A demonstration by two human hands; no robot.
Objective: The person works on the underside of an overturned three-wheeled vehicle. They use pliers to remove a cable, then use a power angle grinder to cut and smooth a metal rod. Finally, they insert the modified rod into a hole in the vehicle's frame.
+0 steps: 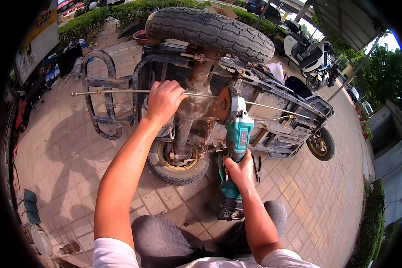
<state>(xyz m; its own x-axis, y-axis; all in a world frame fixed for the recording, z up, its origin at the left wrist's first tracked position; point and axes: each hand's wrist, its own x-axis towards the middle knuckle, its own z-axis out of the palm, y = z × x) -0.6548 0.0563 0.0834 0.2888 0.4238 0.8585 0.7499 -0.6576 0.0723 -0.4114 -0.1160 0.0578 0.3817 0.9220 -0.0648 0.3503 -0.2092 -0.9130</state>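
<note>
My left hand point(164, 102) is closed around a long thin metal rod point(120, 91) that runs across the underside of a tipped-over three-wheeled vehicle point(272, 107). A teal cordless angle grinder point(239, 134) is gripped by its body in my right hand point(239, 170). Its orange-brown disc point(224, 105) is up against the rod, to the right of my left hand. Orange sparks fall below the disc, in front of the rusty axle point(200, 80). One tyre point(210, 33) sticks up at the top; another wheel point(178, 165) rests near the paving.
Dark pliers point(257, 169) lie on the paving right of the grinder. A small wrench point(161, 214) is on the ground by my left knee. At the vehicle's left end juts a black tubular frame point(107, 82). A white scooter point(306, 53) is parked at the far right.
</note>
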